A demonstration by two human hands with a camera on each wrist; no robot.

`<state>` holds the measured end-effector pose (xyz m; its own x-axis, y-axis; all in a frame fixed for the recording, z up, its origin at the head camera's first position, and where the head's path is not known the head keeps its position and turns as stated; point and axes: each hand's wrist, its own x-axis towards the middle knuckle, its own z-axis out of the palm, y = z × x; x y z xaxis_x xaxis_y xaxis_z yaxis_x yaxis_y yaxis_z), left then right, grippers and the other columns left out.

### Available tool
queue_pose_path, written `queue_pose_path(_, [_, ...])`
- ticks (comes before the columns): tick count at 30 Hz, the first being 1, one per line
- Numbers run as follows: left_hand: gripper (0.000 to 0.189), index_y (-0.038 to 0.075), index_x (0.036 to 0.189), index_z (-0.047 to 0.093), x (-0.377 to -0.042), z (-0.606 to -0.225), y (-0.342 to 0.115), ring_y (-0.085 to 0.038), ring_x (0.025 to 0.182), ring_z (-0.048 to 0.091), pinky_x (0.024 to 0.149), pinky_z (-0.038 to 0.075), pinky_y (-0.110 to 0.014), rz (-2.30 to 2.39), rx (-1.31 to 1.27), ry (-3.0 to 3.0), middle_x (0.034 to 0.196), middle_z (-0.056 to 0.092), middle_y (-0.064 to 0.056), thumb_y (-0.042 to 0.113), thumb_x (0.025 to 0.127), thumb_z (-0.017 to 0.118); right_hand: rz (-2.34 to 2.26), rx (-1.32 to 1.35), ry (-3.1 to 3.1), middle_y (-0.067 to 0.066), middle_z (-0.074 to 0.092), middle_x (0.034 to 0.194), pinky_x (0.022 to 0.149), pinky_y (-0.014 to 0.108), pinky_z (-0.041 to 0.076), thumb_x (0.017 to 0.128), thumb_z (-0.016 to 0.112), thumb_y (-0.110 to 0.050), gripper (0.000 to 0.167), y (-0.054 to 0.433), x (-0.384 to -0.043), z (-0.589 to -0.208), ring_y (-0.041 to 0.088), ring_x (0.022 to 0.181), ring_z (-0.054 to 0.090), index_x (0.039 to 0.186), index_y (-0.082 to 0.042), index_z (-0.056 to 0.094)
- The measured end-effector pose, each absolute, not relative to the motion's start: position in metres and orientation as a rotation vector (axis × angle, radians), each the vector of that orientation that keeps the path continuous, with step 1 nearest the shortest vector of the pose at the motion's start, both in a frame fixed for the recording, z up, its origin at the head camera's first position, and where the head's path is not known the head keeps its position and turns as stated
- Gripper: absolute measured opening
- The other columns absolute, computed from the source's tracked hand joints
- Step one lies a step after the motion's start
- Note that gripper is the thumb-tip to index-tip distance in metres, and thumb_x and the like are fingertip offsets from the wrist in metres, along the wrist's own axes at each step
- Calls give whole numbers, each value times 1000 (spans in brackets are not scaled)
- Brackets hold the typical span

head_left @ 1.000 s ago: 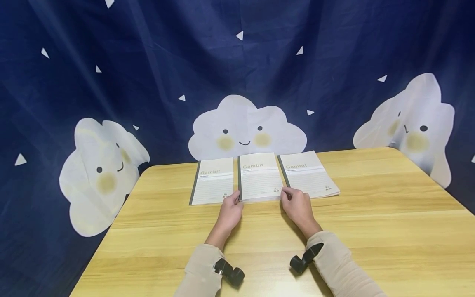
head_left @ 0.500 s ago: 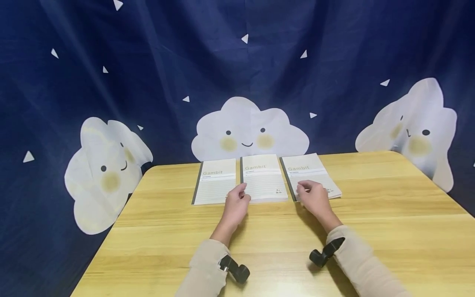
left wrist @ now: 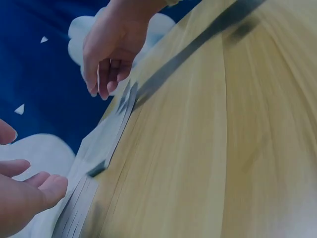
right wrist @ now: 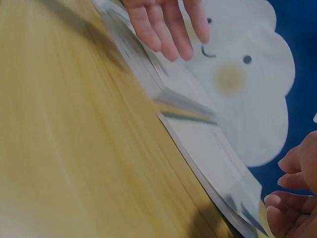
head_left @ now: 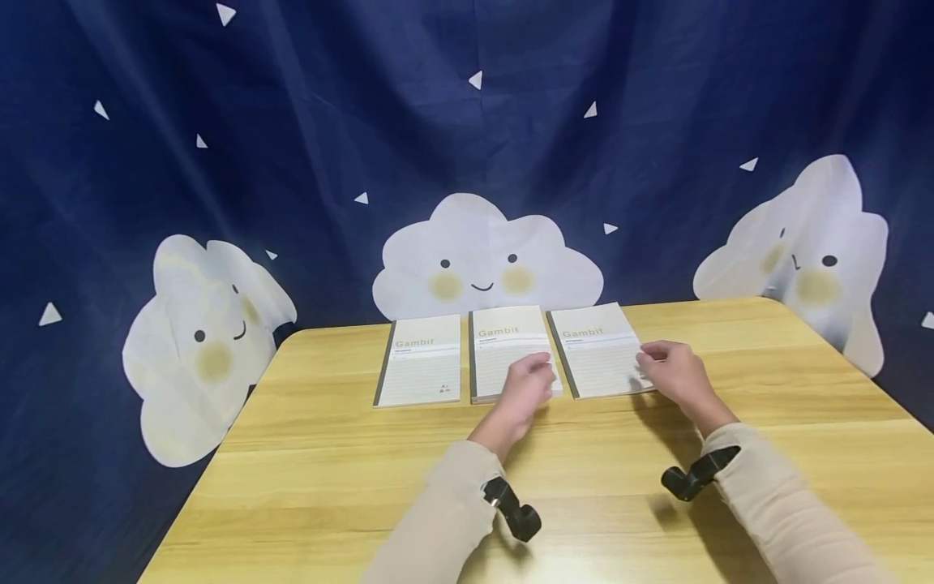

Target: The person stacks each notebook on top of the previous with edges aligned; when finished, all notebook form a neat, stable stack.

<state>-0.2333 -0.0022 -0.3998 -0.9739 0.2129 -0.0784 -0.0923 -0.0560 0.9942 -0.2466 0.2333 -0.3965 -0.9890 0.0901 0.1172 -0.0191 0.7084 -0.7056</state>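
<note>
Three pale "Gambit" notebooks with dark spines lie in a row: a left notebook (head_left: 422, 369), a middle notebook (head_left: 503, 345) on a thick stack, and a right notebook (head_left: 594, 357). My left hand (head_left: 521, 393) hovers over the lower right part of the middle one, its fingers loosely bent and holding nothing. At the lower right corner of the right notebook is my right hand (head_left: 679, 373), fingers relaxed. In the left wrist view that right hand (left wrist: 116, 44) hangs just above the corner. The right wrist view shows the thick page edges of the middle stack (right wrist: 138, 64).
The notebooks lie near the far edge of a wooden table (head_left: 350, 503). Behind it hangs a dark blue curtain (head_left: 409, 105) with white smiling clouds. Black wrist cameras sit on both beige sleeves (head_left: 445, 511).
My right hand has moved right, from the middle notebook's corner across the right notebook to its far corner. My left hand has shifted right from the left notebook's corner to over the middle one.
</note>
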Motion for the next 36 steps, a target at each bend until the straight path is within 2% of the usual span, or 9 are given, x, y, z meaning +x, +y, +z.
queue_pose_path(5, [55, -3, 140, 36, -235, -396, 21, -38, 124, 42, 104, 38, -51, 2133, 80, 1884, 141, 36, -23, 7, 87, 49, 1128, -97, -2847, 32, 53, 124, 91, 52, 45, 94, 50, -24, 48, 250, -248, -395, 47, 115, 48, 125, 11, 52])
queue_pose_path(9, [61, -1, 142, 35, -235, -394, 39, -40, 133, 33, 106, 35, -53, 2103, 35, 1885, 148, 29, -22, 9, 85, 53, 1096, -120, -2899, 34, 50, 126, 92, 53, 43, 94, 49, -26, 50, 257, -250, -395, 48, 116, 46, 125, 14, 50])
queue_pose_path(12, [64, 2, 144, 33, -234, -393, 50, -35, 125, 43, 104, 38, -52, 2033, 26, 1961, 149, 29, -19, 11, 84, 55, 1088, -137, -2923, 35, 50, 125, 91, 53, 43, 94, 49, -27, 52, 260, -250, -397, 48, 114, 47, 125, 14, 49])
queue_pose_path(17, [68, 2, 145, 31, -228, -393, 61, -32, 129, 38, 109, 31, -49, 1958, 29, 2065, 149, 30, -17, 12, 82, 56, 1121, -170, -2949, 35, 49, 126, 91, 52, 44, 94, 48, -27, 53, 260, -250, -398, 47, 114, 47, 126, 15, 48])
queue_pose_path(18, [68, 1, 144, 31, -226, -393, 63, -33, 137, 29, 111, 28, -49, 1957, 31, 2072, 150, 29, -17, 12, 82, 56, 1124, -177, -2953, 35, 49, 126, 91, 51, 44, 94, 48, -27, 53, 260, -249, -398, 47, 114, 48, 126, 15, 48])
queue_pose_path(19, [69, 1, 144, 30, -226, -393, 64, -34, 138, 27, 112, 26, -49, 1956, 37, 2077, 150, 29, -18, 12, 82, 56, 1128, -185, -2959, 35, 49, 126, 90, 50, 45, 94, 48, -27, 53, 260, -249, -398, 46, 113, 49, 126, 15, 47])
queue_pose_path(26, [68, 3, 144, 31, -222, -397, 69, -33, 135, 32, 111, 28, -50, 1970, 14, 2060, 150, 30, -17, 13, 82, 57, 1147, -206, -2981, 34, 51, 124, 82, 42, 47, 93, 48, -27, 52, 262, -248, -403, 38, 104, 52, 125, 15, 49])
queue_pose_path(36, [67, 5, 145, 31, -219, -400, 70, -34, 137, 29, 112, 26, -51, 1925, 28, 2142, 150, 30, -15, 17, 84, 57, 1161, -187, -2949, 32, 56, 117, 66, 26, 43, 91, 49, -24, 50, 262, -248, -409, 32, 92, 54, 122, 15, 52])
